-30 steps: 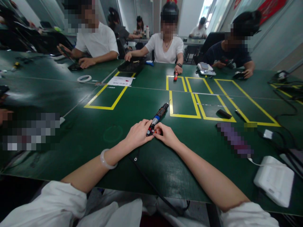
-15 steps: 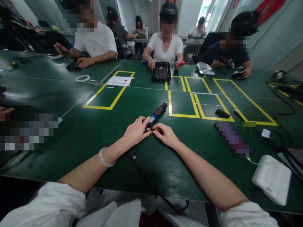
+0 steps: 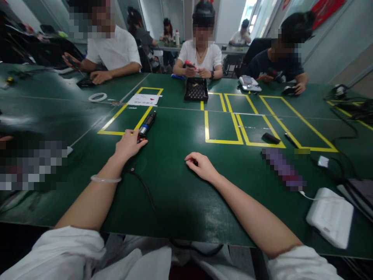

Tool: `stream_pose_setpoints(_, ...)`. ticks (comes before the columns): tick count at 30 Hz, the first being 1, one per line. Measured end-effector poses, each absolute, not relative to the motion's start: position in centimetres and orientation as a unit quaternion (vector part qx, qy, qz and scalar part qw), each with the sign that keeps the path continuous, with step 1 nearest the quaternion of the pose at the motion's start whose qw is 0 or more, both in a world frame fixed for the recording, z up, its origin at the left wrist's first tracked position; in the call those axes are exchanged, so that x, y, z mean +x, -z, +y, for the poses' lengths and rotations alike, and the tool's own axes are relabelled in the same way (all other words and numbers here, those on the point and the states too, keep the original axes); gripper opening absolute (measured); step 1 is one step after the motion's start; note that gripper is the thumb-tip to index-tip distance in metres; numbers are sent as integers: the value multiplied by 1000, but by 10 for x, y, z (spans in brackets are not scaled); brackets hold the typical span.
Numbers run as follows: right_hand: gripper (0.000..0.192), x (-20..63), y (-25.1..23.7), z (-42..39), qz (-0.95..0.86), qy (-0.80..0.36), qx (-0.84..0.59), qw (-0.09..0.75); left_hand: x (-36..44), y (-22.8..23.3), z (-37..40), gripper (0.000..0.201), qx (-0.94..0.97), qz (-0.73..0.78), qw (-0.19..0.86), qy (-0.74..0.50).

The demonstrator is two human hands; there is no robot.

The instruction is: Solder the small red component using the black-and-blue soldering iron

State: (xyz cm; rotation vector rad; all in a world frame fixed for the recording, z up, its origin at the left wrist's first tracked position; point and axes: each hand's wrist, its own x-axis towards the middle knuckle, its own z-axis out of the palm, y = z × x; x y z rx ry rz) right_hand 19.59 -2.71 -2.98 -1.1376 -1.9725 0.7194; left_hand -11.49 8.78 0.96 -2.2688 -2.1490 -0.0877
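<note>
So my left hand is out to the left on the green table, fingers curled loosely over the back end of the electric screwdriver, more resting on it than clamping it. The screwdriver lies flat, tip pointing away from me, right across the near corner of a yellow taped rectangle, and its black cord trails back toward me past my wrist, which has a pale bangle on it. My right hand is well apart from all that, sitting on the table near the middle, fingers curled under in a loose fist, and honestly I can't tell if there's something tiny tucked in there. Further out there's a black tray sitting between the taped boxes, a sheet of paper with red on it, and a white tape ring. Off to my right a small black piece lies inside another yellow box, and a white device sits near the table edge with a cable. A person in a white shirt across from me has both hands up over that tray, holding something red.
</note>
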Motion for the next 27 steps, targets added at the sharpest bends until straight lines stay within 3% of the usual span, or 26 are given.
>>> stream_pose_setpoints(4,7,196,29,-27,-773,-275,-444,362,-143,-13,96,68,-690,-723,-15,31)
stream_pose_setpoints(7,7,196,29,-27,-774,-273,-445,357,-149,-15,92,68,-685,-726,26,56)
stream_pose_setpoints(11,7,197,27,-27,-775,-275,-445,355,-141,-18,85,56,-701,-699,114,76)
stream_pose_setpoints(14,7,197,27,-27,-774,-276,-447,354,-133,-21,81,45,-705,-699,108,48)
stream_pose_setpoints(19,7,196,29,-26,-774,-271,-448,356,-124,-23,79,47,-690,-710,111,81)
stream_pose_setpoints(22,7,196,30,-26,-772,-274,-448,357,-107,-20,76,43,-728,-662,12,174)
stream_pose_setpoints(27,7,196,31,-27,-766,-286,-446,363,-58,-12,54,45,-802,-476,-289,218)
